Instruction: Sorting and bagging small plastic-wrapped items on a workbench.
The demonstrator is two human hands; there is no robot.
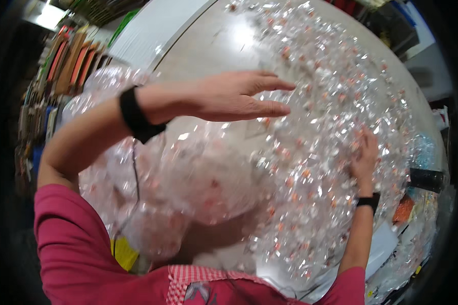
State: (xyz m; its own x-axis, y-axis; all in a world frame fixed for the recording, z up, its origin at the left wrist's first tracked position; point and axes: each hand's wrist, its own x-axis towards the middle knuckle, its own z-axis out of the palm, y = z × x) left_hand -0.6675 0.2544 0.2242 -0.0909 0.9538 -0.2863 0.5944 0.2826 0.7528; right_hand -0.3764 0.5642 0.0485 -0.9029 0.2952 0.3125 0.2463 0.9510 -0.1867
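Note:
A wide heap of small clear packets (310, 173) with orange-red bits inside covers the right half of the table. My right hand (365, 155) reaches into the heap, its fingers among the packets; whether it grips any is hidden. My left hand (244, 96) hovers over the table left of the heap, thumb and fingers apart and nothing in it. Below my left forearm, a large filled clear plastic bag (208, 178) stands near my body, with similar reddish bits showing through. Another bulging clear bag (107, 168) is beside it on the left.
The pale table (198, 51) has a curving edge on the right. Stacked flat cardboard (66, 66) stands at the far left, near a white panel (158, 30). A black cylinder (426, 179) and crumpled clear plastic (407, 264) sit at the right edge. A yellow piece (123, 253) shows below the bags.

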